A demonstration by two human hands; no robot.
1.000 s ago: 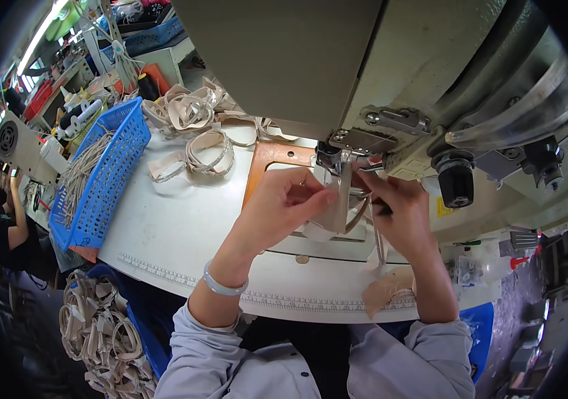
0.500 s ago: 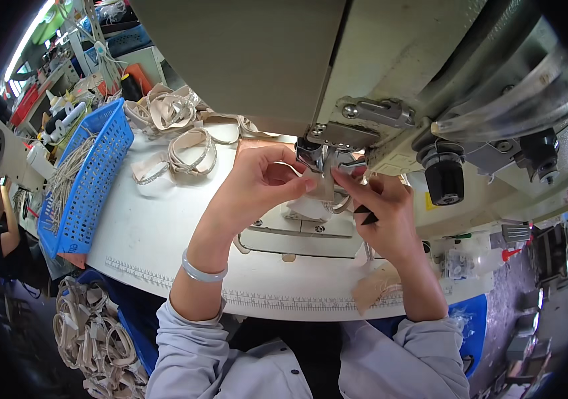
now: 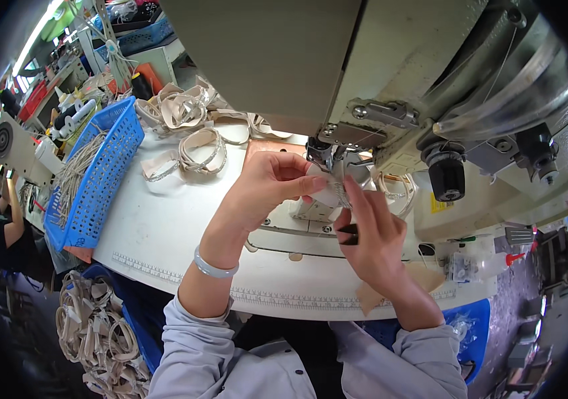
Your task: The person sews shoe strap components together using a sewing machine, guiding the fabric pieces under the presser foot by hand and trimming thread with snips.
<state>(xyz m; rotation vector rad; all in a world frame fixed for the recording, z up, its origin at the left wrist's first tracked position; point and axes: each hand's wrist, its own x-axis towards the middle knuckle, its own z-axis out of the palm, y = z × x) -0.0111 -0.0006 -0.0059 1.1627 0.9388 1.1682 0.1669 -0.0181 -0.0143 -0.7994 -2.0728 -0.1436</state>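
Note:
A pale beige fabric strip with a stitched, cord-like edge lies just in front of the presser foot of a sewing machine. Its left end is pinched between the thumb and fingers of my left hand, which wears a pale bangle on the wrist. From the right, the fingertips of my right hand press against the strip's trimmed edge. A small black pointed tool is tucked in the curled fingers of that hand; its exact kind is hidden.
Coiled beige strips lie on the white table at the left, beside a blue basket of cords. More strips hang in a bundle below. A beige scrap rests by my right forearm. Another person sits far left.
The strip has come nearer, out from under the presser foot. My right hand has turned and drawn back with its fingers on the trim; my left keeps its pinch. The whole view has shifted slightly.

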